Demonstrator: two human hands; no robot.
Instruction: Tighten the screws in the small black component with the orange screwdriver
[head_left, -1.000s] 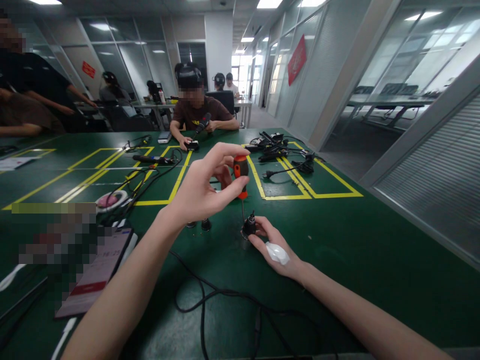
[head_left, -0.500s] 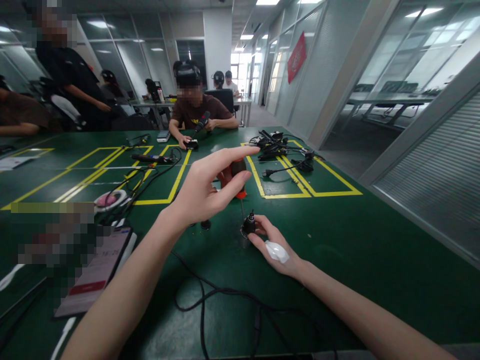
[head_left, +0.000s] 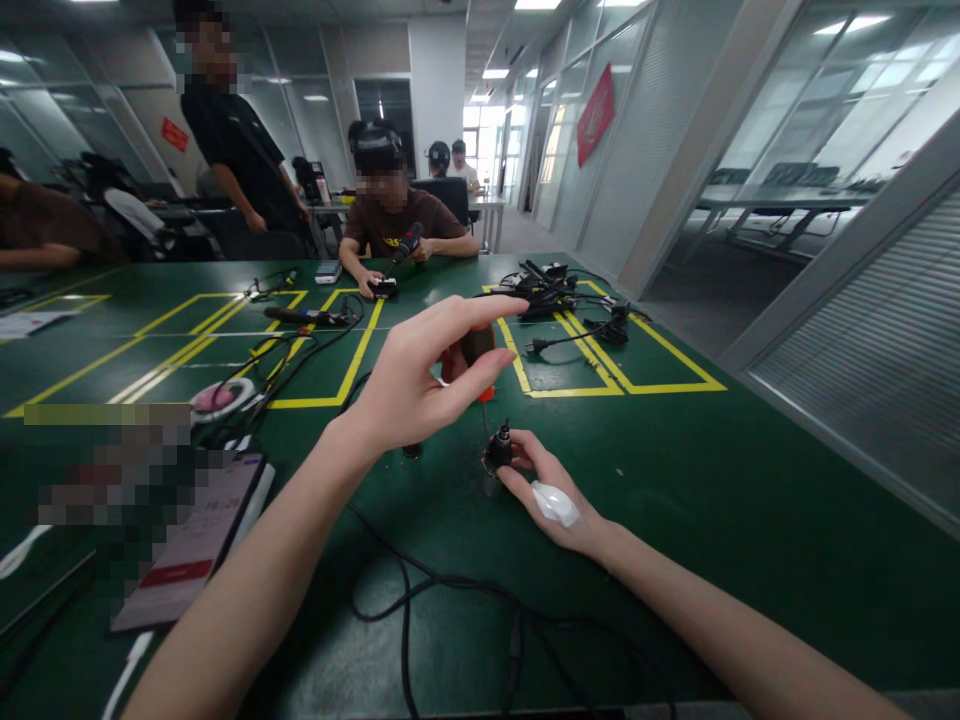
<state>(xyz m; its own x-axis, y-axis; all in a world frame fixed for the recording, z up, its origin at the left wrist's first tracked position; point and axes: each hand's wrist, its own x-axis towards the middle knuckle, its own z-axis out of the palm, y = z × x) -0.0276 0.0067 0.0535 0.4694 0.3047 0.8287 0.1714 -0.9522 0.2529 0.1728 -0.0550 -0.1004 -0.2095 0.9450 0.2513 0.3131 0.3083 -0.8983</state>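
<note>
My left hand (head_left: 424, 375) is raised over the table, thumb and index finger stretched apart. Its other fingers, mostly hidden, curl around the red and black handle of a screwdriver (head_left: 480, 345) that points downward. The thin shaft runs down beside a small black cone-shaped part (head_left: 499, 448) with a narrow tip. Between thumb and fingers, my right hand (head_left: 547, 485) grips this part low over the table. A white patch (head_left: 556, 503) sits on the right hand near the thumb's base. The screwdriver's tip is hard to make out by the part's edge.
Black cables (head_left: 450, 580) loop across the green table (head_left: 712, 520) in front of me. At left lies a phone (head_left: 187, 540). Chargers and cords (head_left: 544, 285) are piled at the back. Across the table a co-worker (head_left: 397, 215) handles a tool. Yellow tape (head_left: 570, 392) marks rectangles.
My left hand has shifted slightly right, its thumb and index finger reaching further across the screwdriver handle. My right hand is nearly still. A standing person at back left has moved right.
</note>
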